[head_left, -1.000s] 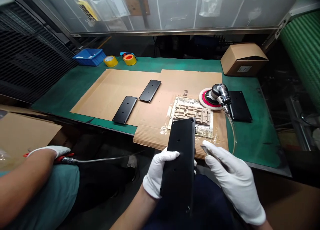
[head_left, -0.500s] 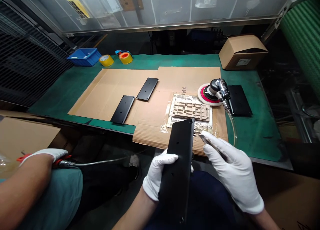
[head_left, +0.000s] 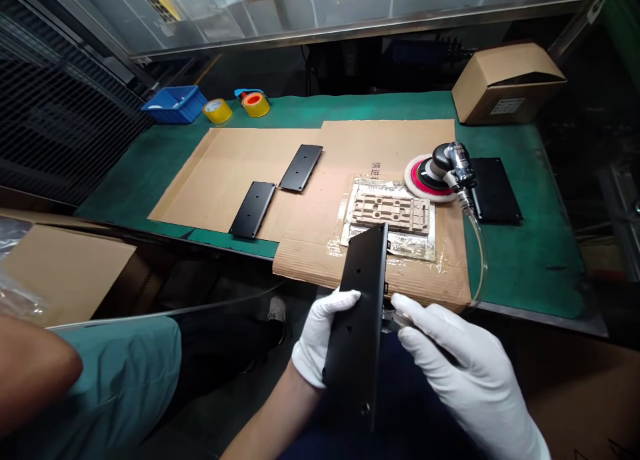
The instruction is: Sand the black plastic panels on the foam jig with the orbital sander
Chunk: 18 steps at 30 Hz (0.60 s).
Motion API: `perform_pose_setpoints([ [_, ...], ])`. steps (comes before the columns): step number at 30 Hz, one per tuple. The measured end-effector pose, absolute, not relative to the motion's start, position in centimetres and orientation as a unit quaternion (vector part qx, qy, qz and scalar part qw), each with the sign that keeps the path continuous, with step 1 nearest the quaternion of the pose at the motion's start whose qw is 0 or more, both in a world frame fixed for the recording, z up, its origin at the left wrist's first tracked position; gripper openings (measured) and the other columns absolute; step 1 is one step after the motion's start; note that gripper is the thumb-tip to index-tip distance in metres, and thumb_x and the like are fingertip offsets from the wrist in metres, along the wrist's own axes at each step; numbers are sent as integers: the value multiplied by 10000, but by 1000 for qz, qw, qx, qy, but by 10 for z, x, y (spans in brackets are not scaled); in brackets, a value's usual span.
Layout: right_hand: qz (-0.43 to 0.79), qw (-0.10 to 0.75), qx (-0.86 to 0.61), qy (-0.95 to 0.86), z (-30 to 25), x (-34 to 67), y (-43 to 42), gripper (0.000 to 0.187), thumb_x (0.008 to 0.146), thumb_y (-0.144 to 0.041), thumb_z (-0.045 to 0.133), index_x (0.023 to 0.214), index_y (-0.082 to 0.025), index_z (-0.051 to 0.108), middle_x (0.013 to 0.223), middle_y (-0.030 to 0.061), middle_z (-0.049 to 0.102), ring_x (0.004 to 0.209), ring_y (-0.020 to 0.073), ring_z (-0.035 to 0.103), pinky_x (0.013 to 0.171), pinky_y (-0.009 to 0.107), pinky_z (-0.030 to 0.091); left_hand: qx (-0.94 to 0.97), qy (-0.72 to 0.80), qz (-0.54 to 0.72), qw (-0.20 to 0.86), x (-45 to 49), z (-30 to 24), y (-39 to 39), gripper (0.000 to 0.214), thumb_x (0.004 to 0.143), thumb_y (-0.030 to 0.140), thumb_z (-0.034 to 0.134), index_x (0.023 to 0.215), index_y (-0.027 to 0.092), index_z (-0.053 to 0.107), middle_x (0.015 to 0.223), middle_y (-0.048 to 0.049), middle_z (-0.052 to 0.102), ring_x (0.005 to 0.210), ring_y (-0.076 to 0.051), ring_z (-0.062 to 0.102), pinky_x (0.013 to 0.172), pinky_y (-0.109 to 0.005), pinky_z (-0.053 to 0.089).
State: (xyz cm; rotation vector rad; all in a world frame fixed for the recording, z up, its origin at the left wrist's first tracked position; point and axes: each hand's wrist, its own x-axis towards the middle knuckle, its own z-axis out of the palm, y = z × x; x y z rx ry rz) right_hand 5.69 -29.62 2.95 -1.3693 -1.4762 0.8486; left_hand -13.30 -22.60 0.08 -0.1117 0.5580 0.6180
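My left hand [head_left: 317, 333], in a white glove, grips a long black metal plate [head_left: 361, 313] with small holes, held upright over my lap and turned partly edge-on. My right hand [head_left: 460, 373], also gloved, is closed round a small metal tool [head_left: 393, 321] whose tip touches the plate's right edge. A tan slotted jig [head_left: 393, 212] lies on shiny foil on the cardboard just beyond the plate's top end.
Cardboard sheet [head_left: 240, 167] covers the green bench [head_left: 520, 260]. Two black plates [head_left: 253, 209] [head_left: 301, 167] lie on it; another [head_left: 495, 189] sits beside an air sander [head_left: 440, 173]. Tape rolls [head_left: 256, 104], blue bin [head_left: 173, 104], box [head_left: 507, 80] at back. A co-worker's arm [head_left: 35, 373] at left.
The plate has turned more edge-on and my right hand with the tool moved down along its right edge. The co-worker's gloved hand has left the view. The camera tilted slightly.
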Motion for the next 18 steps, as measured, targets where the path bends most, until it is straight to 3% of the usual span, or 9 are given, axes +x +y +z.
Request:
perform_pose_setpoints([
  [13,333,440,-545,-631,26,59,-300,480,966,-135,634,1429,-262,633,882,38,697,753,138,669,686,226,558,-50,269,295,916,-134,4,-225,121,821,137,694,891,71,768,841,-116,798,680,-198,759,635,-256,605],
  [18,324,429,-538,-649,27,60,-300,509,960,-118,639,1445,-270,616,852,30,684,721,132,652,658,229,544,-28,300,302,904,-133,5,-226,127,812,156,701,879,70,763,822,-108,790,731,-215,766,716,-293,623],
])
